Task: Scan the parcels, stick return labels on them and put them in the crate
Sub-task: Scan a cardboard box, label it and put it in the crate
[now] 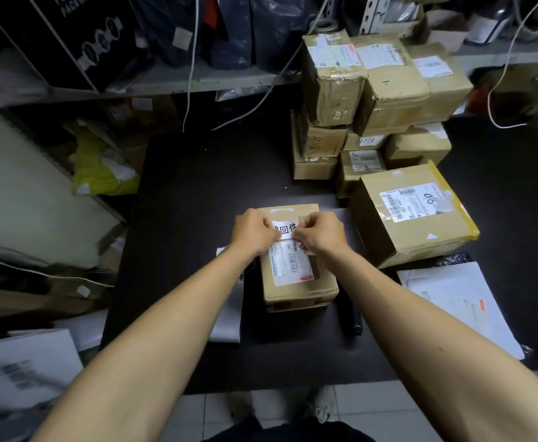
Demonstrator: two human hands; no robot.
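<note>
From the head camera, both bare forearms reach forward over a black table top (197, 186). Between and under the hands lies a small brown cardboard parcel (298, 282), flat on the table, with a white printed shipping label with a barcode (291, 263) on its top face. The left hand (253, 232) and the right hand (321, 234) each have their fingers curled, pinching opposite ends of a white return label with large black characters (285, 229), held across the far part of the parcel's top; whether it is already stuck down cannot be told.

Just right of the right hand sits a larger brown cardboard box with yellow tape along one edge (411, 215). Beyond it, further from the hands, stands a stack of brown cardboard boxes (372, 100). Near the right forearm lies a white plastic mailer bag (459, 304). Under the left wrist, a white sheet (226, 320) pokes out beside the parcel.
</note>
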